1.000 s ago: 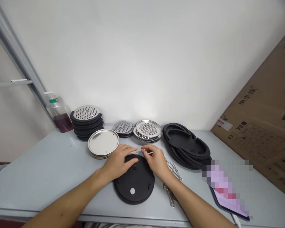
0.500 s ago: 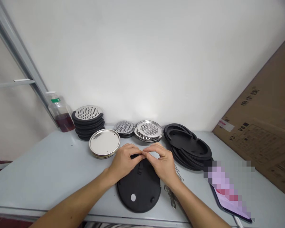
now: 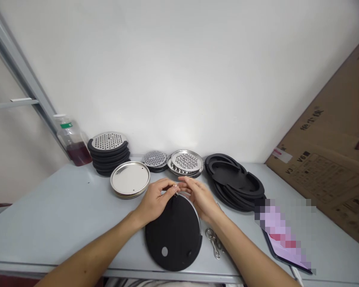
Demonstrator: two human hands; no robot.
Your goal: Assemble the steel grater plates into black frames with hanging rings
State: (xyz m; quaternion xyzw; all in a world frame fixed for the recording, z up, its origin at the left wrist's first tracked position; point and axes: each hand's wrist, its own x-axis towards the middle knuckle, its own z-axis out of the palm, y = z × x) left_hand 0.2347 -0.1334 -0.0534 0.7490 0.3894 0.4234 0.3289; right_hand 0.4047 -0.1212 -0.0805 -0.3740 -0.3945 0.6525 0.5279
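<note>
A round black plastic disc is tilted up before me at the table's front edge. It has a white oval spot low on its left, a small dark knob low on its right, and a silver rim along its upper right. My left hand pinches a small metal clip at the disc's top. The fingers of my right hand stretch out beside that clip, somewhat apart; whether they touch it is unclear. Several metal snap hooks lie on the table by my right wrist.
Silver round plates are stacked left of my hands, with a taller stack of black-rimmed perforated discs behind. Grater discs stand by the wall. Black rings, a phone and a cardboard box are on the right; a jar is far left.
My right fingers have loosened from the pinch and moved slightly off the left ones. The disc has tipped, showing its silver rim and the clip at its top.
</note>
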